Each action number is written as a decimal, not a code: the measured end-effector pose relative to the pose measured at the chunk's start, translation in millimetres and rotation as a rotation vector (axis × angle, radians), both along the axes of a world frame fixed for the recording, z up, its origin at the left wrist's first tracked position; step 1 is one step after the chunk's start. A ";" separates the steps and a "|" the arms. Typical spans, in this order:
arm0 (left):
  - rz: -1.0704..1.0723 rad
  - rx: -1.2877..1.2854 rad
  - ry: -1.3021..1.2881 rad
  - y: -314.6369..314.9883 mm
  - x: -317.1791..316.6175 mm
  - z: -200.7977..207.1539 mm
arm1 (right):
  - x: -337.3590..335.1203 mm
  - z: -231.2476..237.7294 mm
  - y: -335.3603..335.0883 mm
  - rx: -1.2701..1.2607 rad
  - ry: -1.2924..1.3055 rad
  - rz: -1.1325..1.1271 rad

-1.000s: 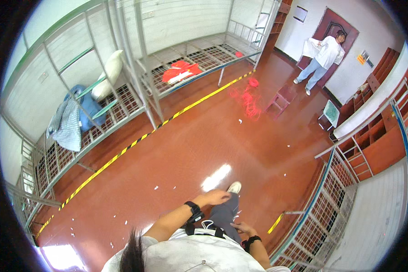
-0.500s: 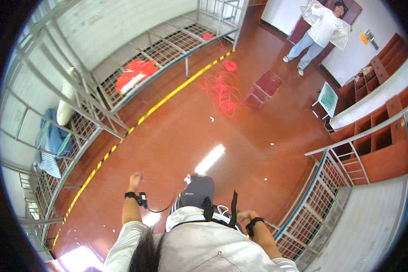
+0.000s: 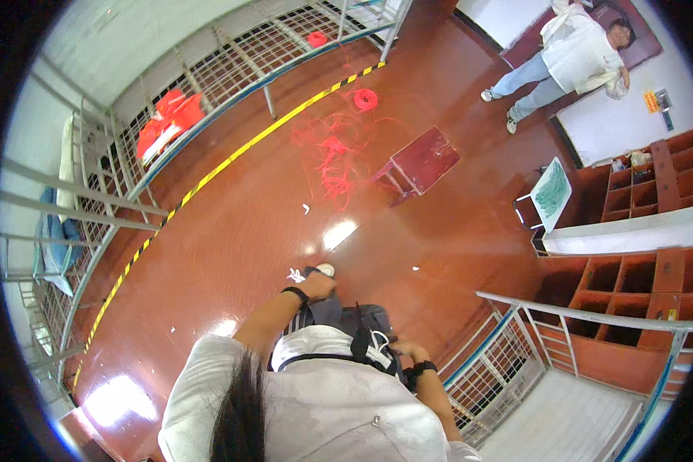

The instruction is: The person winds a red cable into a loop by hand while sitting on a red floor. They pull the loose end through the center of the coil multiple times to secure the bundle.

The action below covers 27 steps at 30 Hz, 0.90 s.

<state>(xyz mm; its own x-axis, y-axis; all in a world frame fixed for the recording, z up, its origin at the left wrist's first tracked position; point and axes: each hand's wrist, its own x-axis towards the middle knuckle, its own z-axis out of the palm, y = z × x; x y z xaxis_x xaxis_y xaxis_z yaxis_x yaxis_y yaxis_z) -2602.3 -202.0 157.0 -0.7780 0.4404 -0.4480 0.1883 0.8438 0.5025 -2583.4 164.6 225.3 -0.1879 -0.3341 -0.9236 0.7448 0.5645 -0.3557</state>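
My left hand [image 3: 319, 286] is in front of my body, above my grey trouser leg [image 3: 327, 312] and a light shoe [image 3: 326, 269]. Its fingers look curled in, and I make out nothing held. A black band [image 3: 295, 295] circles that wrist. Beside my right hip is my right hand [image 3: 413, 351], close to a black strap and white cord [image 3: 379, 340] at my waist. Its fingers are too blurred to read. Another black band [image 3: 423, 368] sits on the right wrist.
Tangled red string [image 3: 335, 146] and a red coil [image 3: 365, 99] lie ahead, beside a dark red stool [image 3: 427, 162]. Metal bunk frames [image 3: 266, 96] line the left. A small folding table [image 3: 552, 194] and wooden cubbies [image 3: 624, 281] stand right. Another person [image 3: 581, 58] is by the far door.
My left hand has swung in from the left to in front of my body. The view has shifted forward, with the stool closer. The other person has lowered their spread arms and turned.
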 end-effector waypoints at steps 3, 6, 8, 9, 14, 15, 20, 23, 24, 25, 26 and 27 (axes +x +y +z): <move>-0.122 0.192 -0.059 35.0 -112.9 5.4 | -116.5 -41.4 35.8 -0.022 0.347 0.384; 0.020 0.107 -0.156 51.3 -153.9 -20.3 | -197.6 -54.7 80.2 -0.024 0.450 0.520; 0.198 0.005 -0.241 51.2 -154.2 -42.8 | -236.7 -44.5 91.2 0.031 0.259 0.603; 0.315 -0.022 -0.258 60.6 -165.6 -55.5 | -285.4 -31.5 117.7 0.108 0.477 0.772; 0.844 -0.003 -0.449 152.3 -171.0 -75.7 | -457.2 -8.0 233.9 0.139 0.205 0.472; 0.932 0.026 -0.487 178.2 -168.7 -74.8 | -475.1 -8.6 250.7 0.139 0.117 0.397; 1.167 0.203 -0.575 301.4 -261.6 -53.3 | -601.5 -66.7 379.0 0.159 -0.533 0.460; 1.303 0.295 -0.579 358.7 -344.4 -69.1 | -720.4 -47.7 375.8 0.211 -0.422 0.447; 1.318 0.320 -0.595 375.7 -363.7 -68.0 | -734.6 -38.5 375.1 0.213 -0.396 0.410; 1.333 0.352 -0.601 389.3 -377.1 -66.0 | -739.9 -30.0 373.8 0.216 -0.366 0.384; 1.360 0.384 -0.608 395.2 -410.0 -73.6 | -772.8 -27.1 362.1 0.222 -0.332 0.380; 1.389 0.425 -0.597 405.0 -440.7 -69.9 | -801.6 -15.9 355.5 0.224 -0.292 0.370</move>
